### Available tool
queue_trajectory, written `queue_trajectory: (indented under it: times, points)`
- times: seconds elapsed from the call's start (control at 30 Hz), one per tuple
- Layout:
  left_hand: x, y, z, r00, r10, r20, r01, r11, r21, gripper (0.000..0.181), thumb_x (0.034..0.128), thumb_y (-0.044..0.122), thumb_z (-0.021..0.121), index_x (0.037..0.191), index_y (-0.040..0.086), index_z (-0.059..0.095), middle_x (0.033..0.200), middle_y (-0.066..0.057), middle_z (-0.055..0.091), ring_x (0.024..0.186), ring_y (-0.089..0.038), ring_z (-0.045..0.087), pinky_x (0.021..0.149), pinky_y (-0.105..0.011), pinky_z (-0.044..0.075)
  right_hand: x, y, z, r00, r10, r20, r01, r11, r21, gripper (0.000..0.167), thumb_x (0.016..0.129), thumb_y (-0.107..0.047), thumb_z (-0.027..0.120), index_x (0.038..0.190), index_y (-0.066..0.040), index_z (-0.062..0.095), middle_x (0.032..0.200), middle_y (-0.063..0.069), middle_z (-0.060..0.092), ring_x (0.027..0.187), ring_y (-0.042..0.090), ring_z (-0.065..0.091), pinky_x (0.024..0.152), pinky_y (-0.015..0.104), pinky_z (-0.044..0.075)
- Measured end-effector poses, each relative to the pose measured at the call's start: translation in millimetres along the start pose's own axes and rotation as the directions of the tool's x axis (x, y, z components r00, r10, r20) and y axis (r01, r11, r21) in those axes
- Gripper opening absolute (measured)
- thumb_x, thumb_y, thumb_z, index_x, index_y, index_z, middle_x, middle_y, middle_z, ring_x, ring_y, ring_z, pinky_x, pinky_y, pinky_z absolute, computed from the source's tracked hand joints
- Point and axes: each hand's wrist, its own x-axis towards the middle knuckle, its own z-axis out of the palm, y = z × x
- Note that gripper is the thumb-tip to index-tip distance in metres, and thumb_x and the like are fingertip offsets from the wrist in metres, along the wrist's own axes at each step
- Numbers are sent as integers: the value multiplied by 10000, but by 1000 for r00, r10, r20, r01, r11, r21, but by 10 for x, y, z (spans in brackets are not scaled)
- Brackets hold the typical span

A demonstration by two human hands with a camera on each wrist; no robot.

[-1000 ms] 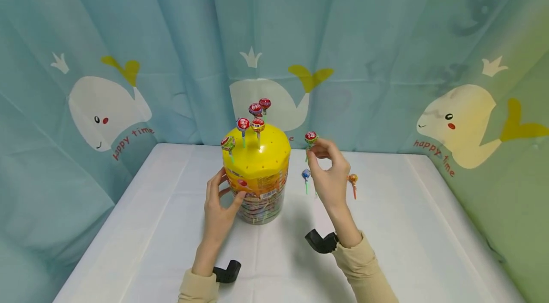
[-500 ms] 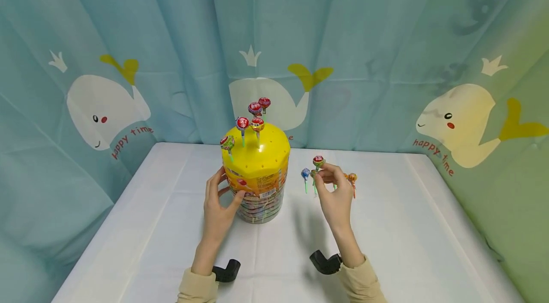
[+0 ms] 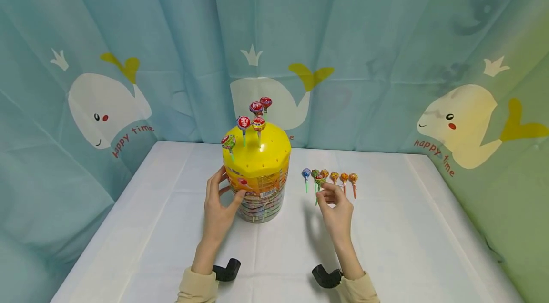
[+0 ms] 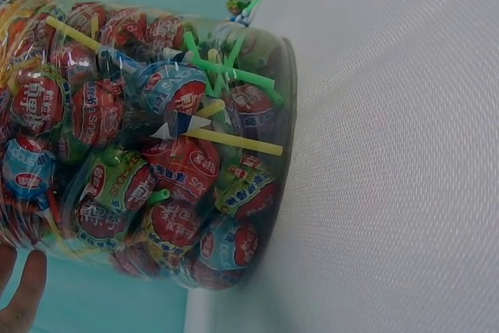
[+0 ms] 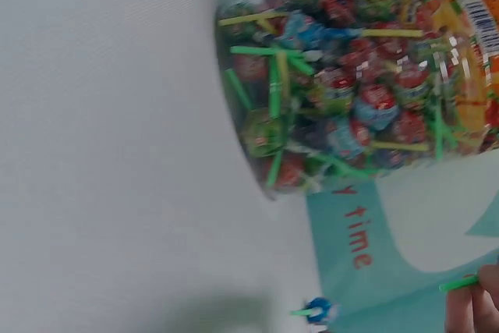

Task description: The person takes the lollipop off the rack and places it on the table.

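A clear jar (image 3: pixel 259 210) with a yellow domed lid (image 3: pixel 274 150) stands upright on the table, full of wrapped lollipops (image 4: pixel 183 169). Several lollipops (image 3: pixel 259 124) stand stick-down in the lid, at its left and back. My left hand (image 3: pixel 218 212) holds the jar's left side, fingers and thumb spread round it. To the right of the jar, my right hand (image 3: pixel 337 212) pinches a green-and-red lollipop (image 3: pixel 320 180), head up, over the near side of a lollipop row. Its green stick (image 5: pixel 458 283) shows between the fingers in the right wrist view.
In the row on the white table (image 3: pixel 399 227) are a blue lollipop (image 3: pixel 306 173) at the left end and several orange ones (image 3: pixel 353 178) to the right. Behind the table hangs a blue-green curtain (image 3: pixel 364 31) with whale prints. Black curved pieces (image 3: pixel 327 277) sit at both wrists.
My right hand has moved down and slightly right with its lollipop, from beside the lid to the row. My left hand stays on the jar.
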Motion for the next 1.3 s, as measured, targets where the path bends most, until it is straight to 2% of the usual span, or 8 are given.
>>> queue_trajectory:
  times: [0.17,0.3,0.6,0.73,1.03,1.13,1.3]
  points:
    - [4,16,-1,1000,-8,2,8,1000,6,713,788,-65,694,1425,-44,374,1362,-262,436,1223,-127,438,923,-410,495,-11,80,24,998,40,54,-40,999,1,220,807,43,689,1024,6,681,840,189,711,658,-38,552,642,90,465]
    - [5,18,-3,1000,0,4,0,1000,8,717,783,-72,693,1423,-51,372,1361,-270,434,1213,-195,444,919,-414,496,-7,126,48,991,96,93,-92,995,-41,200,815,40,675,1012,8,678,837,181,712,648,-39,550,639,99,475]
    - [9,31,-3,1000,-11,13,11,1000,8,718,788,-67,692,1426,-50,366,1361,-269,431,1220,-168,441,920,-478,483,12,266,88,963,224,151,-196,963,-184,199,796,-11,682,995,-9,696,802,144,718,616,71,564,612,191,439]
    - [7,34,-3,1000,-14,12,14,1000,6,718,785,-72,691,1425,-53,366,1358,-272,431,1216,-205,438,920,-467,482,21,296,107,954,248,170,-204,950,-238,196,783,-37,685,976,-7,708,767,125,721,571,68,552,601,228,419]
    - [4,4,-4,1000,25,-1,-25,1000,8,722,771,-76,698,1417,-62,376,1347,-277,442,1216,-58,436,910,-388,507,56,306,162,946,275,174,-213,927,-308,160,767,-66,716,911,5,727,726,118,721,521,66,557,516,220,404]
    - [2,1,-6,1000,27,-3,-27,1000,10,720,771,-71,700,1416,-62,379,1344,-276,445,1214,-83,443,906,-399,509,72,298,176,941,285,181,-215,919,-331,162,764,-68,716,904,14,727,732,124,720,515,71,553,506,225,401]
    - [3,12,-7,1000,16,1,-16,1000,14,720,771,-70,699,1416,-62,378,1343,-275,445,1204,-208,460,910,-432,509,92,314,188,936,295,191,-210,906,-367,161,767,-81,713,898,11,730,734,112,716,527,77,542,506,231,397]
